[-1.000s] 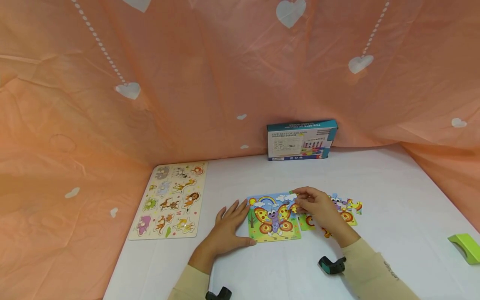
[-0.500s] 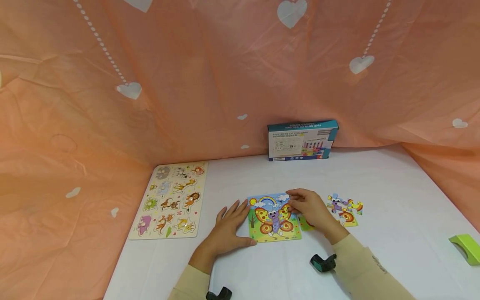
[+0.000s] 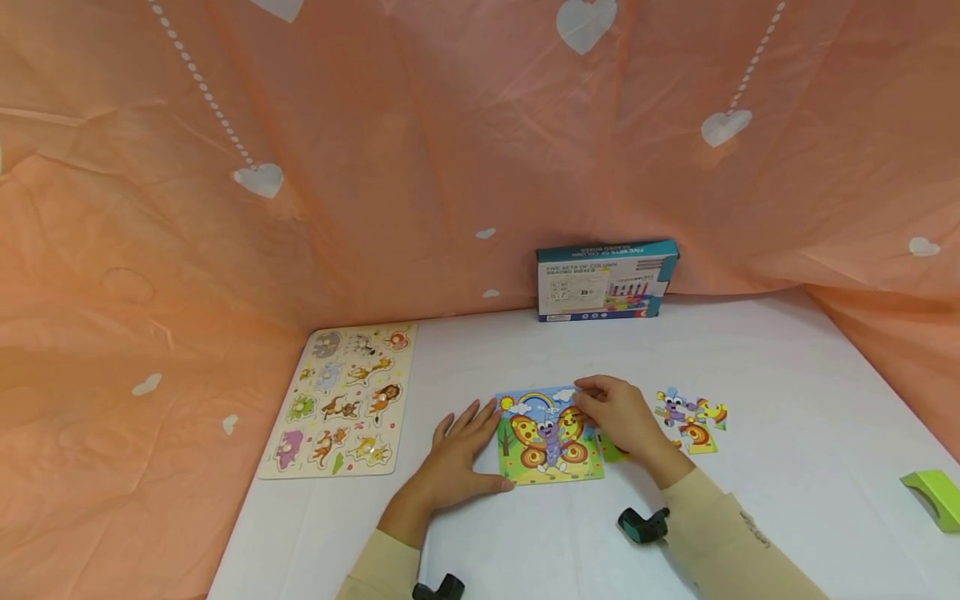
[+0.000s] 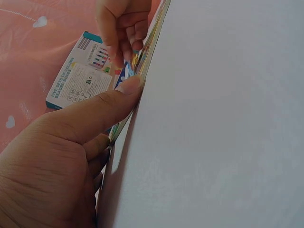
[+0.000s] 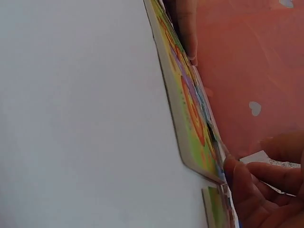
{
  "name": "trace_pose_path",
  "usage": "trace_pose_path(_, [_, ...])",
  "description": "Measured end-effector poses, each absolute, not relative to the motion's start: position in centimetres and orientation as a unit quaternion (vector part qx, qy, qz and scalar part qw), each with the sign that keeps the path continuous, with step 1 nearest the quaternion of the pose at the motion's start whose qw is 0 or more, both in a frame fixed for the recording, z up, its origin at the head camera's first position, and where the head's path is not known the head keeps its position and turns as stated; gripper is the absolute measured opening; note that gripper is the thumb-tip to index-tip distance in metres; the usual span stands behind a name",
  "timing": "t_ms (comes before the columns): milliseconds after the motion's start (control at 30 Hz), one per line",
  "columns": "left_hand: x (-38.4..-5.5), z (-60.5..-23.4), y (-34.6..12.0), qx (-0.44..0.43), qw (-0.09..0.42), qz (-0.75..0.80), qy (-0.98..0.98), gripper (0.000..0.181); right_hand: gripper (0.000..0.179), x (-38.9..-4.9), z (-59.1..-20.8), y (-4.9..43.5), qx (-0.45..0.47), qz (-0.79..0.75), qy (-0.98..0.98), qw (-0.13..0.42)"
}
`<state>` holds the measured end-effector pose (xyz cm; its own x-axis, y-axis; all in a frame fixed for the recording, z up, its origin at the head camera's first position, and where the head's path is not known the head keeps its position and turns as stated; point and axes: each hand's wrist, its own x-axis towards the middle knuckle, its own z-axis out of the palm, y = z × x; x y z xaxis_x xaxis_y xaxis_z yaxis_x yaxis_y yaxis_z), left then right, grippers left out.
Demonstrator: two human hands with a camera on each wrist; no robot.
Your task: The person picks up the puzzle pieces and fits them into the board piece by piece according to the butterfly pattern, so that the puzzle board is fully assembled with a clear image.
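The butterfly jigsaw board lies flat on the white table. My left hand rests along its left side, fingers spread and thumb at the lower left corner. At the upper right corner my right hand pinches a puzzle piece between thumb and fingers; the hand mostly hides that piece. Loose butterfly puzzle pieces lie right of the right wrist, and a green-edged piece shows beneath the hand. In the right wrist view, the board is seen edge-on, with the right fingers touching its corner.
An animal peg-style puzzle board lies at the left of the table. A box of beaded columns stands against the orange curtain behind. A green arched block sits near the right edge.
My right hand has shifted left onto the board's upper right corner, bringing the puzzle piece there and uncovering more of the loose pieces. The left hand has kept its place.
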<state>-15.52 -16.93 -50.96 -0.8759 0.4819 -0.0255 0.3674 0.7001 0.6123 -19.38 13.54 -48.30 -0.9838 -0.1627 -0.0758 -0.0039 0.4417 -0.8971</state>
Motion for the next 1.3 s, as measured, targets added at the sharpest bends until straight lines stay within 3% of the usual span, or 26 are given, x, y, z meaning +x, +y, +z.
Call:
trace_pose_path(267, [-15.5, -51.0, -17.0, 0.231, 0.09, 0.309, 0.918, 0.109, 0.04, -19.1, -48.1, 14.8, -0.058, -0.505, 0.859, 0.052])
trace_pose_path(533, [-15.5, -51.1, -17.1, 0.24, 0.081, 0.303, 0.919, 0.11, 0.048, -19.2, -47.8, 17.0, -0.067, -0.584, 0.809, 0.032])
trace_pose_path(700, [-15.6, -51.2, -17.1, 0.24, 0.08, 0.304, 0.919, 0.109, 0.06, -19.4, -47.2, 18.0, -0.052, -0.598, 0.8, 0.022])
trace_pose_path(1033, [-15.5, -51.2, -17.1, 0.238, 0.084, 0.303, 0.919, 0.109, 0.078, -20.4, -47.1, 19.3, -0.017, -0.641, 0.767, 0.035])
trace_pose_path(1300, [-15.5, -51.0, -17.0, 0.238, 0.088, 0.3, 0.92, 0.109, 0.075, -21.4, -48.9, 19.3, -0.018, -0.593, 0.802, 0.064])
